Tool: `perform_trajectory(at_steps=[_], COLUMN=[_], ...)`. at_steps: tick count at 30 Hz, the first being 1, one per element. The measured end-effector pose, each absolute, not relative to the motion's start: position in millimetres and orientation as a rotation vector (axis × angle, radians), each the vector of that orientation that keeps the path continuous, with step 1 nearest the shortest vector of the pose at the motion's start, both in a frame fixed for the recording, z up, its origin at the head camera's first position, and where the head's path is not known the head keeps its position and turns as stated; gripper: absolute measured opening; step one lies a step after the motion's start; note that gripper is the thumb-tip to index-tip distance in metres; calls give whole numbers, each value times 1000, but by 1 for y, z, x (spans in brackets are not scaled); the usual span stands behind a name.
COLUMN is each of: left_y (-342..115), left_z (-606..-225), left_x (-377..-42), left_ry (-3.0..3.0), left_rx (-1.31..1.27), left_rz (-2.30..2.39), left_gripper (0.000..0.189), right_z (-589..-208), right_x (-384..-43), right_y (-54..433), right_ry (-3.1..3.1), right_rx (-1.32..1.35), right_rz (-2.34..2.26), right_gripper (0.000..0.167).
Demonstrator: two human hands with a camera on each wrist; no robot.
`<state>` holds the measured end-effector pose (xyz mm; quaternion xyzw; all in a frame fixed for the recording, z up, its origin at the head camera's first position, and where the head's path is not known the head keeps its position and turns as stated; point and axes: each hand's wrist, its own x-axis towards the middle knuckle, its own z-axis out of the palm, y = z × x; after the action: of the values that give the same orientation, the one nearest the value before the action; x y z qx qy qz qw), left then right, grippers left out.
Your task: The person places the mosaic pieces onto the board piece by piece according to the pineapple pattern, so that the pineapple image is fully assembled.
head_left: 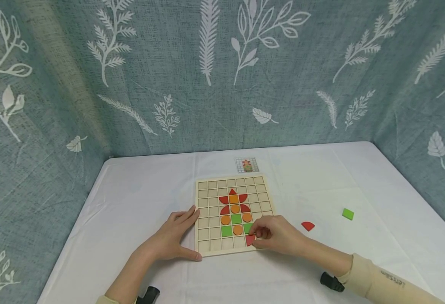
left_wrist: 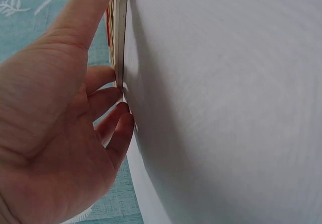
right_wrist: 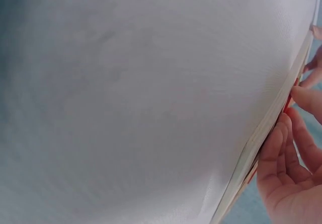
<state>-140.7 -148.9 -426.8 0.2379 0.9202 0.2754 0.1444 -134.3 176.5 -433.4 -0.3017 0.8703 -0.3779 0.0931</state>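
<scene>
A wooden grid board (head_left: 197,190) lies on the table, with red, orange and green pieces set in its middle columns. My left hand (head_left: 170,240) rests against the board's left side, thumb at the near corner, fingers extended along the edge; in the left wrist view the fingertips (left_wrist: 126,121) touch the rim. At the near right part of the grid my right hand (head_left: 281,236) pinches a red quarter-circle piece (head_left: 249,240) between thumb and forefinger. In the right wrist view that red piece (right_wrist: 288,103) shows as a thin edge between the fingertips.
Right of the board lie a loose red quarter-circle piece (head_left: 308,226) and, farther off, a green square piece (head_left: 348,214). A small pattern card (head_left: 247,165) lies behind the board. White cloth (head_left: 150,181) covers the table, and a leaf-patterned curtain (head_left: 192,114) hangs behind.
</scene>
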Motion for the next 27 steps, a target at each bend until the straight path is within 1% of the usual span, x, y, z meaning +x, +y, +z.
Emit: perform_trajectory(at_steps=[5,16,21,27], left_y=[-149,-149,-150,-150], left_z=[-426,-424,-424,-424], left_x=[-141,-142,-142,-142], left_ry=[2647,2640,2642,2640], left_rx=[687,686,695,691], left_rz=[798,791,790,789], left_gripper=[118,117,117,117], right_z=[-432,-424,-423,-420], right_x=[-134,-135,-137,-139], right_y=[177,185,201,236], right_ry=[2574,2584,2603,2699], right_rx=[-904,-816,-744,-598], right_rz=[-1122,-1171,-1222,-1247], right_gripper=[14,14,12,13])
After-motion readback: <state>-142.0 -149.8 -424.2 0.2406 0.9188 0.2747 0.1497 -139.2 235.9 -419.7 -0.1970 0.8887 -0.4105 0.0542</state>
